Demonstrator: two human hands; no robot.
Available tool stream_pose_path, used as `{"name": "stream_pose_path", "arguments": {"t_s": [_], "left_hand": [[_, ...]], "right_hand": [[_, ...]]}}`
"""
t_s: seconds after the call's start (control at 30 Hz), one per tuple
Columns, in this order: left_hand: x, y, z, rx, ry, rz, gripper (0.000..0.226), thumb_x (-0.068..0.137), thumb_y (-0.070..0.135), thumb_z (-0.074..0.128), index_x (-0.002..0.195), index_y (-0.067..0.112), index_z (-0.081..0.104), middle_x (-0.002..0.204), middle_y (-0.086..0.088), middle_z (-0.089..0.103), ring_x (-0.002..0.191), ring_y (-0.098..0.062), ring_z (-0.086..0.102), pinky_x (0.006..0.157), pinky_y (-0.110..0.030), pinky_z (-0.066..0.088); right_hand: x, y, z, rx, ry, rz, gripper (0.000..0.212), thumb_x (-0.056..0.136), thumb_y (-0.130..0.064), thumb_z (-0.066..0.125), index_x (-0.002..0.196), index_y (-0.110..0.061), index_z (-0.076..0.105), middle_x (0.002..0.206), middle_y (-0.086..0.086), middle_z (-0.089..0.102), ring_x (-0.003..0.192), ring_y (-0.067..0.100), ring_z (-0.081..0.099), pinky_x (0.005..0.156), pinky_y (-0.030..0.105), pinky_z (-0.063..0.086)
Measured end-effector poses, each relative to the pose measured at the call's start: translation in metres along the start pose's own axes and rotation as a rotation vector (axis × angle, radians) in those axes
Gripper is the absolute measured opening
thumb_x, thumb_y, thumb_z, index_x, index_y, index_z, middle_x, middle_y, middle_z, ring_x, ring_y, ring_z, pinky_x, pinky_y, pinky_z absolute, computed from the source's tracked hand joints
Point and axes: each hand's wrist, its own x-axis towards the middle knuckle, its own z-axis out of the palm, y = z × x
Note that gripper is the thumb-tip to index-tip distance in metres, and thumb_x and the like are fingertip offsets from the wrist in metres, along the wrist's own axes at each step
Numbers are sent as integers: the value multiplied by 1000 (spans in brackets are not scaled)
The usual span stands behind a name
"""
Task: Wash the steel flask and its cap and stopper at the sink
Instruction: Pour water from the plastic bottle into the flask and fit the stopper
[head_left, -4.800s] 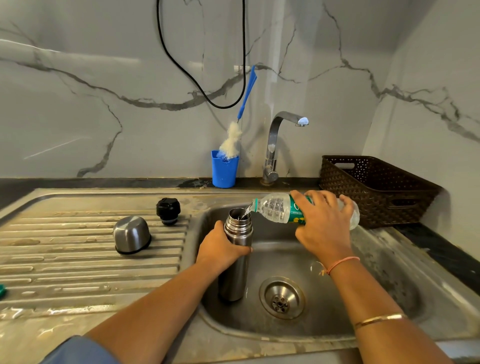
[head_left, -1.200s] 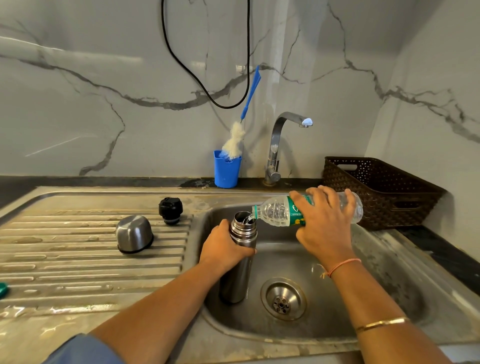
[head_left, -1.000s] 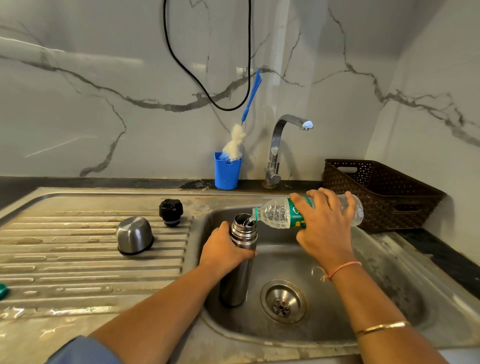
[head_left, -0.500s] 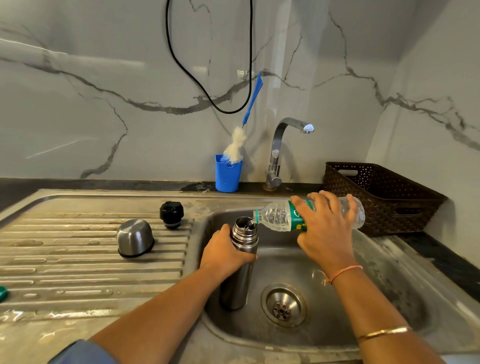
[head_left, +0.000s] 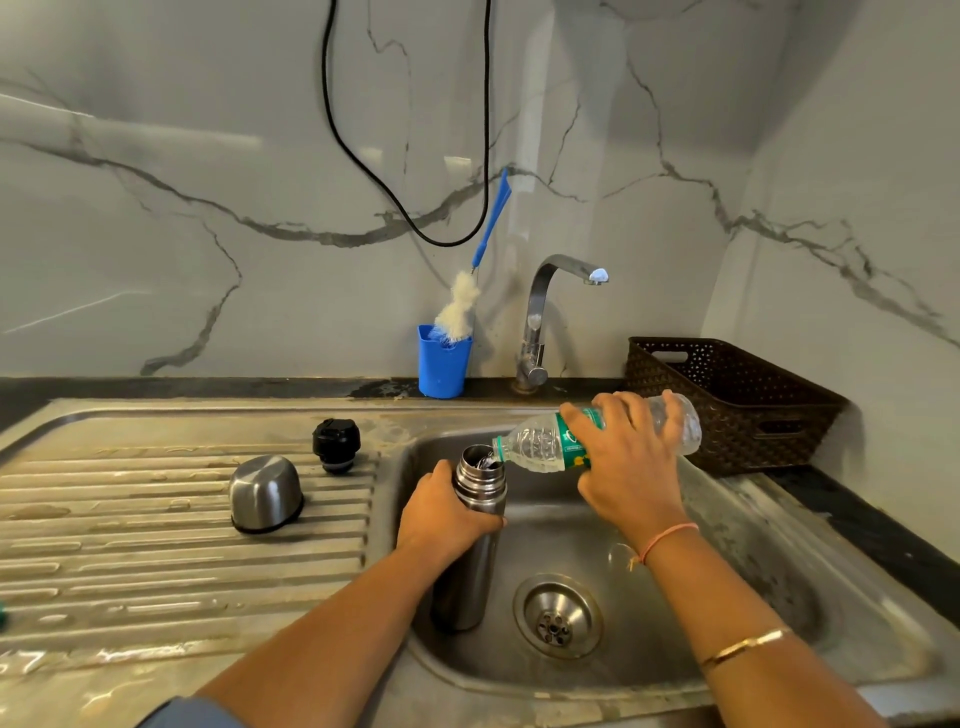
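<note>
The steel flask (head_left: 470, 566) stands upright in the sink basin (head_left: 753, 597), its mouth uncovered. My left hand (head_left: 441, 514) grips it just below the neck. My right hand (head_left: 626, 467) holds a clear plastic water bottle (head_left: 540, 447) with a green label, tipped almost level, its mouth over the flask's opening and water running in. The steel cap (head_left: 266, 493) lies upside down on the ribbed drainboard (head_left: 130, 551). The black stopper (head_left: 336, 445) stands behind it, near the basin's edge.
A blue cup (head_left: 442, 364) with a blue-handled bottle brush (head_left: 462, 306) stands at the back wall, left of the steel tap (head_left: 540, 312). A dark woven basket (head_left: 737, 410) sits on the counter at the right. A black cable (head_left: 405, 208) hangs on the wall. The drain (head_left: 557, 616) lies right of the flask.
Both hands keep their grips and the pouring goes on. The bottle's rear end has lifted slightly. Cap and stopper have not moved.
</note>
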Motion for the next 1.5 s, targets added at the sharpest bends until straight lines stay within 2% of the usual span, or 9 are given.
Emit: {"name": "stream_pose_path", "arguments": {"t_s": [0.23, 0.4, 0.53, 0.7, 0.97, 1.1, 1.5], "left_hand": [[0, 1, -1, 4, 0, 6, 63, 47, 43, 87, 95, 24, 51, 101, 4, 61, 89, -15, 61, 78, -33, 51], [-1, 3, -2, 3, -10, 5, 65, 48, 42, 87, 99, 26, 50, 103, 5, 60, 90, -13, 61, 82, -34, 53], [-4, 4, -3, 1, -14, 7, 66, 47, 43, 87, 100, 27, 50, 102, 6, 60, 89, -12, 61, 81, -35, 54], [-5, 5, -4, -19, -10, 4, 64, 49, 41, 87, 99, 27, 50, 101, 7, 59, 88, -11, 60, 80, -31, 52], [-7, 8, -6, -15, -9, 0, 64, 52, 40, 87, 101, 26, 49, 103, 7, 56, 90, -11, 57, 81, -29, 50], [-8, 8, -7, -21, -8, -3, 65, 52, 40, 87, 102, 26, 49, 104, 7, 56, 92, -11, 57, 84, -31, 51], [-9, 10, -8, -28, -2, -14, 64, 53, 37, 87, 102, 27, 48, 104, 6, 55, 91, -10, 56, 81, -27, 49]], "right_hand": [[26, 2, -17, -159, -31, -200, 68, 41, -13, 84, 107, -22, 69, 98, 16, 63, 98, 38, 57, 100, 61, 18], [45, -3, -38, -283, -188, -372, 62, 72, -23, 72, 131, -28, 51, 121, 13, 55, 119, 34, 46, 106, 67, 13], [61, -11, -52, -407, -159, -515, 58, 53, -21, 84, 108, -25, 67, 99, 12, 65, 102, 34, 59, 100, 67, 29], [73, -19, -62, -475, -94, -652, 54, 67, -31, 80, 118, -28, 62, 112, 9, 64, 113, 31, 56, 103, 65, 26], [92, -22, -73, -491, 22, -687, 27, 71, -28, 76, 96, -25, 67, 97, 4, 66, 103, 28, 59, 102, 64, 30], [95, -23, -74, -487, 59, -677, 26, 67, -28, 79, 90, -24, 68, 92, 3, 67, 100, 28, 61, 100, 64, 32], [94, -21, -70, -477, 61, -686, 25, 66, -27, 79, 88, -22, 69, 92, 5, 66, 100, 29, 61, 100, 64, 32]]}}
